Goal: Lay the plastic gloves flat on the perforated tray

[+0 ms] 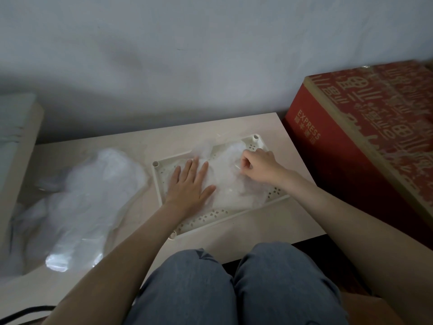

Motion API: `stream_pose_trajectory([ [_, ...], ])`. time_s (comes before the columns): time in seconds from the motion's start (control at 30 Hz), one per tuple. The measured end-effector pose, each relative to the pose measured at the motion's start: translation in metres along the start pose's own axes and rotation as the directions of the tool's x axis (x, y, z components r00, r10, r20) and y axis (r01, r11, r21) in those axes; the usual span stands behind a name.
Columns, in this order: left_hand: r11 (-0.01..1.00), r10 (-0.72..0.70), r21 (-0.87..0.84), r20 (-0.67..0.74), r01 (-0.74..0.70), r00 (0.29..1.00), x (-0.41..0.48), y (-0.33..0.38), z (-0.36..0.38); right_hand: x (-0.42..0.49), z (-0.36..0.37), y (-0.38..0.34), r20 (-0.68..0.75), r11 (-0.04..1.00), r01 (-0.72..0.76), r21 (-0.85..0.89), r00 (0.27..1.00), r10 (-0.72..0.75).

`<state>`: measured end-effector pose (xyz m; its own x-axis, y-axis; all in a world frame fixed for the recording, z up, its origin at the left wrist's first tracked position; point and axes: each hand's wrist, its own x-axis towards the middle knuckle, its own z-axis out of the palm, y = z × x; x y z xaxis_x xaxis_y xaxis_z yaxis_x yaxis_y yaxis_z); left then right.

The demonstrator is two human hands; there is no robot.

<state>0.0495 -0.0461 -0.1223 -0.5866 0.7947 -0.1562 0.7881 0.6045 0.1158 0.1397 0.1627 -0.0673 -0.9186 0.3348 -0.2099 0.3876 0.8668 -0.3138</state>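
Clear plastic gloves [225, 181] lie on a white perforated tray [210, 218]; left hand [191, 184] presses them, fingers spread flat, while right hand [256, 166] pinches the plastic near the tray's far edge.

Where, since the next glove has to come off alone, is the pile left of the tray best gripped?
Probably a fingertip pinch on the top layer of the pile at its right edge, nearest the tray, coming from above and the right. It is limp, crumpled film lying low on the table, so nothing firm offers a fuller grip.
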Motion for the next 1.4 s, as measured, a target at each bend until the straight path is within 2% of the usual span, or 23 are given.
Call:
stream_pose_trajectory([
  [0.17,0.999,-0.021,0.038,0.024,0.02,0.999,0.002,0.002,-0.002,0.002,-0.004,0.003,0.126,0.996,0.009,-0.085,0.992,0.002],
  [0.3,0.998,-0.021,0.053,0.034,0.019,0.999,0.002,0.001,-0.001,0.004,-0.009,0.005,0.14,0.996,0.006,-0.09,0.99,0.007],
  [0.47,1.0,-0.016,-0.016,0.028,0.016,0.999,0.001,-0.002,-0.002,0.0,-0.022,0.006,0.107,0.988,-0.086,0.125,0.992,0.073],
  [0.6,0.998,-0.033,-0.052,0.03,0.035,0.999,0.001,0.0,-0.006,0.004,-0.028,0.014,0.086,0.922,-0.13,0.363,0.991,0.106],
  [0.7,0.999,-0.043,-0.021,0.031,0.044,0.999,0.001,0.0,-0.005,0.006,-0.029,0.015,0.057,0.883,-0.153,0.443,0.988,0.143],
  [0.87,0.999,-0.047,0.009,0.018,0.047,0.999,-0.001,0.001,-0.004,0.007,-0.021,0.017,0.04,0.926,-0.212,0.314,0.977,0.21],
  [1.0,1.0,-0.019,0.014,-0.028,0.019,0.999,-0.001,0.006,-0.006,0.005,-0.015,0.016,0.01,0.963,-0.197,0.184,0.98,0.198],
  [1.1,1.0,0.007,-0.028,-0.086,-0.01,0.996,-0.002,0.008,-0.014,0.005,-0.014,0.016,-0.003,0.968,-0.209,0.141,0.977,0.211],
  [1.27,0.999,0.041,0.017,-0.132,-0.039,0.99,0.0,0.009,-0.018,0.005,-0.018,0.013,-0.026,0.975,-0.211,0.066,0.977,0.213],
  [1.4,0.998,0.051,0.038,-0.035,-0.05,0.998,0.001,0.01,-0.013,0.007,-0.011,0.007,-0.143,0.991,-0.132,-0.031,0.982,0.126],
])
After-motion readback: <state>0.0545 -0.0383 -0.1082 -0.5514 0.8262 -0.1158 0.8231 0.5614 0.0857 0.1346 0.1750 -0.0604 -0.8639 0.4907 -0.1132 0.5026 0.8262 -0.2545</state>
